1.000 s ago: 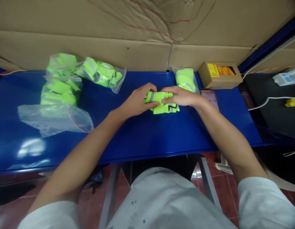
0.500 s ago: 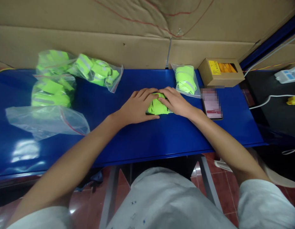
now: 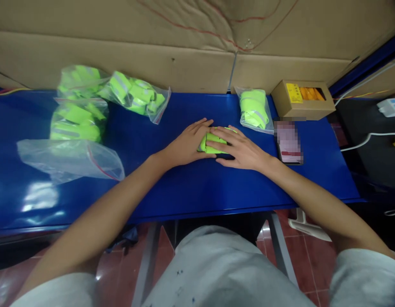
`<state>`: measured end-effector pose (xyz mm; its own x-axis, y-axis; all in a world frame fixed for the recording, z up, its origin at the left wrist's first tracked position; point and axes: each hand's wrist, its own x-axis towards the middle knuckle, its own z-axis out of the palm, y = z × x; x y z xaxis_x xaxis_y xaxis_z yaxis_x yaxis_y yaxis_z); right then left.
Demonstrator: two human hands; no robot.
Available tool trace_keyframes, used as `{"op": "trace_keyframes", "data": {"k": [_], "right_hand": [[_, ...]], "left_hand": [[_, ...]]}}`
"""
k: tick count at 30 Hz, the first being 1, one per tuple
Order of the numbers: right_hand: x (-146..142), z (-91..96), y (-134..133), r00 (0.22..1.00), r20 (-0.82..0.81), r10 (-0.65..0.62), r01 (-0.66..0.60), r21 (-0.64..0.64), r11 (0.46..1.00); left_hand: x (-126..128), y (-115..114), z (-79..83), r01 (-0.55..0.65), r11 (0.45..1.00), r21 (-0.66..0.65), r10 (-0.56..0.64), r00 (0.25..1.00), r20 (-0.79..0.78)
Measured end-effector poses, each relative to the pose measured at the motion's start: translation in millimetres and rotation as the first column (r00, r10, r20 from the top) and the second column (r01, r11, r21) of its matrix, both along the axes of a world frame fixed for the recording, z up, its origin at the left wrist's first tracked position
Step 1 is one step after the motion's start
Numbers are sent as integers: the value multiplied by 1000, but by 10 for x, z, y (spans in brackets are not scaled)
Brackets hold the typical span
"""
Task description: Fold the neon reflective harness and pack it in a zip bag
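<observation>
A folded bundle of neon yellow-green reflective strapping lies on the blue table, partly covered by both hands. My left hand curves around its left end, fingers along the far side and thumb in front. Across the top and right end rests my right hand, its fingers stretched and spread, thumb apart near the front. The bundle's far side is hidden beneath the fingers. An open clear zip bag with a red seal line lies to the left, in front of the filled bags.
Several clear bags of neon strapping stand at the back left; another filled bag is behind my right hand. A phone and a cardboard box sit on the right. The blue table has cardboard behind it.
My right hand has shifted forward over the bundle, its fingers now spread across the top. My left hand stays around the left end. The camera view has turned slightly left.
</observation>
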<state>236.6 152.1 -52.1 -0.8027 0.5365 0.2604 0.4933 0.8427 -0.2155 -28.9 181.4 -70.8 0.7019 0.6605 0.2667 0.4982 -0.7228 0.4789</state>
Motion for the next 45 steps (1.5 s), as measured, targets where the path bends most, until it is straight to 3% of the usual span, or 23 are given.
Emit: {"op": "trace_keyframes", "data": {"k": [5, 11, 14, 18, 24, 30, 39, 45], "right_hand": [[-26, -12, -26, 990, 144, 3, -24, 144, 989], [-69, 26, -48, 979, 198, -39, -21, 292, 956], [-98, 107, -3, 977, 205, -62, 0, 287, 958], [-184, 166, 73, 977, 173, -122, 71, 274, 959], [-322, 30, 100, 968, 15, -252, 241, 241, 940], [-244, -34, 22, 978, -120, -173, 205, 349, 914], [-321, 156, -196, 960, -58, -273, 278, 142, 950], [-293, 111, -178, 963, -24, -270, 270, 170, 948]], "left_hand": [[-53, 15, 22, 84, 994, -76, -84, 996, -3], [-24, -106, 24, 55, 996, 64, -54, 998, -24], [-14, -81, 34, 24, 999, 34, -23, 1000, -11], [-9, -16, 118, -61, 993, -100, 63, 998, 15], [5, -88, 194, -119, 951, -285, 165, 975, 145], [77, -245, 216, -114, 947, -299, 171, 970, 171], [114, -323, 203, -123, 931, -344, 215, 946, 243], [167, -317, 169, -80, 934, -349, 179, 949, 261]]}}
